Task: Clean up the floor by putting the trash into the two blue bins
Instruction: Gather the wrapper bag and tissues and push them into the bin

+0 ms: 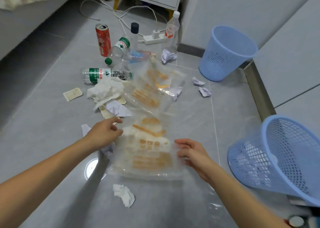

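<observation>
A clear plastic bag with orange print (149,151) is lifted off the grey floor in front of me, blurred. My left hand (105,134) pinches its left edge, and my right hand (192,153) pinches its right edge between thumb and fingers. A second clear printed bag (152,85) lies just beyond it. One blue mesh bin (225,54) stands upright by the wall at the far right. The other blue bin (277,158) is tilted, close to my right hand.
Scattered trash: a red can (103,39), a lying water bottle (103,75), more bottles behind it, a large tissue (105,92), crumpled paper balls (204,90), a tissue (123,194) near me. A power strip (154,37) with cables lies by a cabinet. A bed edge runs along the left.
</observation>
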{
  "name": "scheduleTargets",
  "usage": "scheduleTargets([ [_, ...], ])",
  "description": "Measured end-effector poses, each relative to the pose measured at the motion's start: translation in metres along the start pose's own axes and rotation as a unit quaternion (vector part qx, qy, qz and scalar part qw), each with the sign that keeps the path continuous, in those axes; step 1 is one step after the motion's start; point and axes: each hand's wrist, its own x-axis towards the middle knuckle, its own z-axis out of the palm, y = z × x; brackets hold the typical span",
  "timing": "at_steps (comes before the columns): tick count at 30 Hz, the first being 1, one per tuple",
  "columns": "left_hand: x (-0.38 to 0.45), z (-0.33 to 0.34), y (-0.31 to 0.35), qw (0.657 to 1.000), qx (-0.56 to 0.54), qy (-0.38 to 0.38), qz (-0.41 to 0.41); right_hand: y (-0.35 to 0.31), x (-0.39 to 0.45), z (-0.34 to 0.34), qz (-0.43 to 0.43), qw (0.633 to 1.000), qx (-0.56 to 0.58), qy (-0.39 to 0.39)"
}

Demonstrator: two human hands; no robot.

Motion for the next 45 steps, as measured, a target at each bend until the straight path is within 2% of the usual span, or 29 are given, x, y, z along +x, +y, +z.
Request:
scheduleTargets([
  [5, -0.008, 0.006, 0.003, 0.998, 0.056, -0.019, 0.016, 0.01, 0.018, -0.001, 0.029, 0.998, 0.039, 0.046],
  [9, -0.014, 0.003, 0.006, 0.997, 0.066, 0.016, 0.032, 0.003, 0.028, 0.007, 0.027, 0.999, 0.024, 0.016],
  [13, -0.031, 0.001, 0.009, 0.997, -0.033, 0.064, 0.025, 0.001, 0.002, 0.01, 0.017, 1.0, -0.021, -0.016],
  [15, -0.044, 0.0, 0.01, 0.99, -0.13, 0.047, -0.006, 0.004, -0.019, 0.007, 0.026, 0.998, -0.005, -0.055],
  [17, -0.059, -0.002, 0.008, 0.978, -0.204, -0.008, -0.042, 0.01, -0.038, 0.004, 0.035, 0.993, 0.001, -0.11],
  [20, -0.077, -0.011, -0.001, 0.969, -0.235, -0.072, -0.036, 0.013, -0.049, 0.001, 0.027, 0.989, -0.007, -0.145],
  [24, -0.077, -0.03, -0.002, 0.957, -0.287, -0.037, 0.019, -0.01, -0.04, 0.007, -0.031, 0.99, 0.019, -0.136],
  [29, -0.067, -0.051, 0.004, 0.956, -0.273, -0.09, 0.056, -0.06, -0.02, 0.014, -0.079, 0.987, 0.048, -0.135],
  [31, -0.062, -0.057, 0.007, 0.952, -0.289, -0.082, 0.059, -0.074, -0.012, 0.013, -0.083, 0.984, 0.062, -0.146],
  [37, -0.056, -0.063, 0.018, 0.905, -0.423, -0.028, 0.04, -0.092, -0.008, 0.02, -0.061, 0.964, 0.19, -0.179],
  [41, -0.056, -0.073, 0.02, 0.871, -0.484, -0.067, 0.041, -0.096, -0.01, 0.017, -0.055, 0.966, 0.149, -0.206],
  [42, -0.056, -0.075, 0.022, 0.878, -0.469, -0.081, 0.05, -0.095, -0.009, 0.014, -0.069, 0.972, 0.098, -0.2],
  [45, -0.05, -0.076, 0.032, 0.955, -0.277, -0.053, 0.098, -0.096, -0.007, 0.008, -0.125, 0.978, -0.063, -0.151],
])
